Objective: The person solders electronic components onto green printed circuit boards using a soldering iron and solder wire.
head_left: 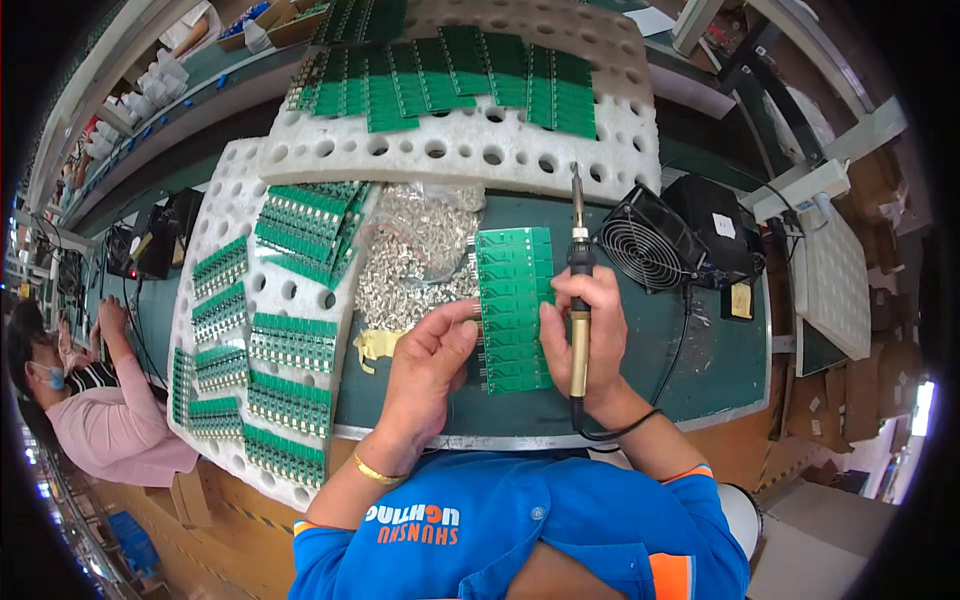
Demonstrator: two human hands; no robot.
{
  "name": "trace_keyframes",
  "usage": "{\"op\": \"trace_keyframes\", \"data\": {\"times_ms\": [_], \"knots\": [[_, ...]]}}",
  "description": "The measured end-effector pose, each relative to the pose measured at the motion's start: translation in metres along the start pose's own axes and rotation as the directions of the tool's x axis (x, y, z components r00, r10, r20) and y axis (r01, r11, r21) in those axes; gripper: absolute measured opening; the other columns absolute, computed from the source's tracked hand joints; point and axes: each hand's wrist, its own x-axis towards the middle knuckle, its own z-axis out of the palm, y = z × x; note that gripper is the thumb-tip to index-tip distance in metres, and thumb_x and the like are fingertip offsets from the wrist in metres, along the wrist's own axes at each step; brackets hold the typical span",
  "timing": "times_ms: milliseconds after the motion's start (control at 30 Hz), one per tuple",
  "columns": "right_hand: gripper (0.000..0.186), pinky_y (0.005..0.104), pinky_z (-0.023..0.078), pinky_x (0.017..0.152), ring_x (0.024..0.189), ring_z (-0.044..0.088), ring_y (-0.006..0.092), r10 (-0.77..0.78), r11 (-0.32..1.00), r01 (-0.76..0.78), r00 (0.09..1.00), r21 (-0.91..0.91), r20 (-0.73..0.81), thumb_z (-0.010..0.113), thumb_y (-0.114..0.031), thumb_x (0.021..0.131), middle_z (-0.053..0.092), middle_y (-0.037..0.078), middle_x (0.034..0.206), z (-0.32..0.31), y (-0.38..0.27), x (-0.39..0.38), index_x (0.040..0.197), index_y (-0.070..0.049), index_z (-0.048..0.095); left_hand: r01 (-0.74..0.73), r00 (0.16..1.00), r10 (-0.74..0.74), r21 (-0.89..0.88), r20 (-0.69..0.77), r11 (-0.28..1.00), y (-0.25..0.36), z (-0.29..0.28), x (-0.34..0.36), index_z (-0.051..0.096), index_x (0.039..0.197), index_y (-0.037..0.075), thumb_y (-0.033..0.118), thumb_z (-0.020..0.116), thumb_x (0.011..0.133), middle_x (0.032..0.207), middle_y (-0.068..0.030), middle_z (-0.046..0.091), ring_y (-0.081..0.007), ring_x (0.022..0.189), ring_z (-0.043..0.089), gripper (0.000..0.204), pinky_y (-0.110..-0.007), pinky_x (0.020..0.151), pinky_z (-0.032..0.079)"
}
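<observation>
A long green circuit board is held upright in front of me, with a row of metal pins along its left edge. My left hand pinches that edge between thumb and fingers. In my right hand is a soldering iron with a black and brass-coloured handle, its tip pointing away from me. The thumb and fingertips of this same hand touch the board's right edge. Beyond my left hand, small metal parts lie heaped, partly in a clear plastic bag.
White foam sheets with round holes carry many green boards to the left and far side. A black fan and a black box stand at right on the green bench. A co-worker in pink sits at far left.
</observation>
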Motion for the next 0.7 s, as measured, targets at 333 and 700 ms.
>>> {"op": "trace_keyframes", "data": {"times_ms": [333, 700], "knots": [[0.04, 0.0356, 0.047, 0.063, 0.072, 0.056, 0.0265, 0.021, 1.0, -0.022, 0.998, 0.002, 0.063, 0.066, 0.007, 0.079, 0.052, 0.016, 0.096, 0.0051, 0.0026, -0.0003, 0.114, -0.004, 0.051, -0.007, 1.0, 0.008, -0.145, 0.013, 0.989, -0.0043, -0.0055, -0.0006, 0.06, 0.104, 0.01, 0.018, 0.063, 0.097, 0.078, 0.009, 0.055, 0.0015, 0.053, 0.036, 0.012, -0.017, 0.046, 0.026], [0.039, 0.0362, 0.047, 0.063, 0.072, 0.056, 0.0275, 0.026, 1.0, -0.025, 0.998, -0.008, 0.059, 0.066, 0.006, 0.079, 0.052, 0.016, 0.095, 0.008, 0.0007, -0.0015, 0.114, -0.005, 0.051, -0.002, 0.999, -0.002, -0.108, -0.038, 0.994, -0.0035, -0.0057, -0.0015, 0.059, 0.099, 0.01, 0.021, 0.062, 0.097, 0.068, 0.009, 0.047, -0.0011, 0.049, 0.033, 0.012, -0.019, 0.045, 0.024]]}}
